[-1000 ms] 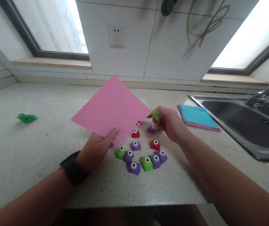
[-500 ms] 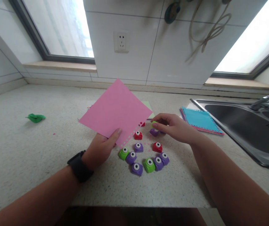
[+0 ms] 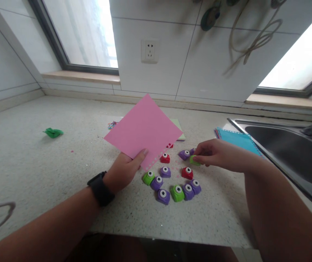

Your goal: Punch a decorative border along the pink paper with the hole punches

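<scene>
Pinched at its lower corner, a pink sheet of paper (image 3: 145,127) is held up by my left hand (image 3: 124,168); a row of punched holes runs along its lower right edge. My right hand (image 3: 213,154) has its fingers closed on a green craft punch (image 3: 194,160), low over the counter or touching it; I cannot tell which. Beside that hand lies a purple punch (image 3: 184,155), with another partly hidden by the fingers. Nearer me are a red punch (image 3: 187,173), a purple punch (image 3: 163,196), a green punch (image 3: 177,193) and several more.
Blue paper with punched edges (image 3: 237,141) lies on a stack by the steel sink (image 3: 270,134) at right. Behind the pink sheet are pale green paper (image 3: 178,125) and coloured scraps (image 3: 112,125). A crumpled green piece (image 3: 53,133) lies at left on the speckled counter (image 3: 63,163).
My right hand has moved the green punch right and down, away from above the purple punch, which now shows fully. The left hand still holds the pink sheet. The whole view has shifted slightly.
</scene>
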Tool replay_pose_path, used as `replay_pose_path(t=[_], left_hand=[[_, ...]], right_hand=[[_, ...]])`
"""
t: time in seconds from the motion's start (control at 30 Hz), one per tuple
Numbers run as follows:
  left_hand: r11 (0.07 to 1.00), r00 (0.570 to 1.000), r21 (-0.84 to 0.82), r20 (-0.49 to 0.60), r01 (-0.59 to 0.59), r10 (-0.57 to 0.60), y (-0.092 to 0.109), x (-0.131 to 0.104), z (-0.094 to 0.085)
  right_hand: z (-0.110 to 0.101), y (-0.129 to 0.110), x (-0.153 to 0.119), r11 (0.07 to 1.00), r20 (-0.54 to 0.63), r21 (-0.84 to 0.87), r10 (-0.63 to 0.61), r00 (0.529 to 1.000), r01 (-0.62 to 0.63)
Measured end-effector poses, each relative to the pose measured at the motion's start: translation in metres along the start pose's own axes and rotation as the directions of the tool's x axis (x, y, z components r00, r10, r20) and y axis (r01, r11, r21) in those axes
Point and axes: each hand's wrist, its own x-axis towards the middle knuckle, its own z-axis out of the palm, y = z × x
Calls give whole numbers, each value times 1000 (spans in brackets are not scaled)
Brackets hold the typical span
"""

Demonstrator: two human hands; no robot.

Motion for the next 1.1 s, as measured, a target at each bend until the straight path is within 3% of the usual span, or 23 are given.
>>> replay_pose_path(t=[0.17,0.4,0.53,0.67,0.8,0.93,1.1], left_hand=[[1000,1000,12,7,7,-7,1,0,0],[1000,999,-1,-27,19,-19,5,-2,1],[999,996,-18,-78,43,-44,9,-3,1],[999,989,-22,-143,44,-47,9,-1,1],[998,986,-35,-155,53,-58,6,0,0],[997,989,-37,-132,63,-67,4,0,0],[995,991,-41,-97,89,-93,1,0,-1]], right_hand=[[1,2,0,993,35,-117,38,999,-34],[11,4,1,998,58,-32,-48,997,50],[11,6,1,994,47,-80,-69,996,73],[5,8,2,991,-97,-135,-36,995,23],[5,12,10,983,-287,-161,-132,949,89],[11,14,17,938,-236,-213,-320,917,273],[15,16,20,919,-129,-230,-356,926,321]])
